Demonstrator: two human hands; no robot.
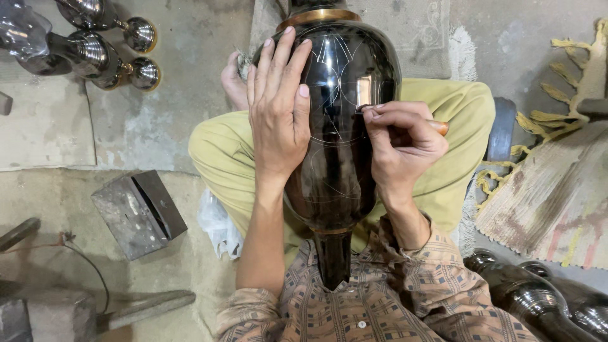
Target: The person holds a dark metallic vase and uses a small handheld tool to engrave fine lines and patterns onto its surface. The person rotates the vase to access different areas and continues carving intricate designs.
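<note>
A large glossy black vase (345, 158) with a brass band near its far end lies across my lap, its narrow neck pointing toward my chest. Thin engraved lines curve over its surface. My left hand (277, 107) lies flat on the vase's left side, fingers spread. My right hand (400, 142) is closed around a small engraving tool with a wooden handle (441, 127), its tip pressed to the vase's upper right side.
Shiny metal vases (95, 54) lie on the concrete floor at the upper left. A grey metal block (136, 212) and bars sit at the left. Dark vases (538, 297) rest at the lower right beside a fringed woven mat (557, 196).
</note>
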